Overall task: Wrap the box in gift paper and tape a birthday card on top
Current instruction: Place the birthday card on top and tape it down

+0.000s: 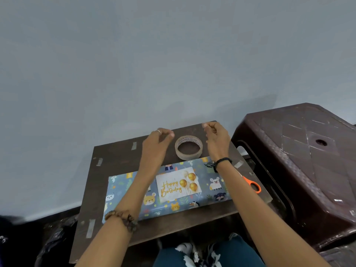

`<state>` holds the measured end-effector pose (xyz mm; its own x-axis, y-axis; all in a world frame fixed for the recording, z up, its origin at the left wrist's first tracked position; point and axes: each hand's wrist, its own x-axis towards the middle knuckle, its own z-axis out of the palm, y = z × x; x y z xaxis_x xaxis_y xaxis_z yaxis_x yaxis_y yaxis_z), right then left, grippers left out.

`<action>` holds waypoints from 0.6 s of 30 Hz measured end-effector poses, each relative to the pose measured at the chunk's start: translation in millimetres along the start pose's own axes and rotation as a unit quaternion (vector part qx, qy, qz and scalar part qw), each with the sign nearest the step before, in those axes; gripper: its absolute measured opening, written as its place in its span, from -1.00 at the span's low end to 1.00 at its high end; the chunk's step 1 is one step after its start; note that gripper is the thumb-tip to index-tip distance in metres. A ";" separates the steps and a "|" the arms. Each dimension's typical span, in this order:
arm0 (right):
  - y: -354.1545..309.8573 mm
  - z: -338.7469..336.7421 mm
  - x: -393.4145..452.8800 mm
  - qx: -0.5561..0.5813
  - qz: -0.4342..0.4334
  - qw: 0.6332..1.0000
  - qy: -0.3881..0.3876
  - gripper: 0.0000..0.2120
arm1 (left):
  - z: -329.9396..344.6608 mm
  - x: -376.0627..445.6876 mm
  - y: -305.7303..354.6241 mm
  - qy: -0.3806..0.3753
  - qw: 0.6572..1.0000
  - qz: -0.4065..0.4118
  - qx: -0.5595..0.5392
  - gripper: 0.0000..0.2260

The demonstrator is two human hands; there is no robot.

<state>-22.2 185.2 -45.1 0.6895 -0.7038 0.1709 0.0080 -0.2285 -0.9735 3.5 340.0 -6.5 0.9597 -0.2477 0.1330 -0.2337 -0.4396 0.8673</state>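
The box (134,191), wrapped in blue animal-print gift paper, lies flat on the small dark table (115,157). A white "Happy Birthday" card (173,186) with gold balloons rests on top of it, near the middle. Behind the box sits a roll of clear tape (188,148). My left hand (157,144) hovers just left of the roll and my right hand (216,139) just right of it. Both are raised, each with thumb and fingertips pinched together. I cannot make out any strip of tape between them.
Orange-handled scissors (253,185) lie at the table's right edge, partly under my right forearm. Several short tape strips (90,228) stick to the table top. A dark brown plastic stool (308,160) stands close on the right. A grey wall rises right behind the table.
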 end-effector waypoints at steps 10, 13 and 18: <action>-20.7 -13.8 -80.6 0.116 0.000 0.993 0.001 -0.91 | -8.0 -102.5 -25.4 -0.237 0.861 0.130 0.431 -0.35; -23.7 -22.4 -102.5 0.123 0.025 0.992 -0.003 -0.89 | -12.4 -117.3 -25.3 -0.193 0.894 0.164 0.370 -0.57; -32.9 -42.6 -116.3 0.141 0.011 0.990 0.017 -0.87 | -18.5 -125.3 -7.3 -0.043 0.996 0.034 0.073 -0.73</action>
<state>-133.5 245.9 -26.4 0.6671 -0.7299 0.1489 0.1984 -0.0186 -0.9799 -112.2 390.2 -20.6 0.9254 -0.3515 0.1417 -0.3238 -0.5389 0.7776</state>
